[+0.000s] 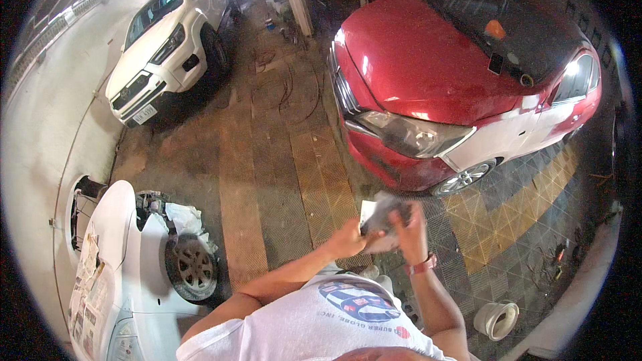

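The left hand [348, 238] grips a blurred grey sheet [380, 216], seemingly to steady it; the right hand [411, 227] overlaps it, its grasp I cannot tell.

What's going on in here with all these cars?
Someone in a white T-shirt is standing among the cars, using both hands. The left hand holds a grey thing, too blurry to name, with a white piece beside it. The right hand is up against the grey thing. Ahead to the right is a red car with pale patches on its side, and a white bucket sits on the floor.
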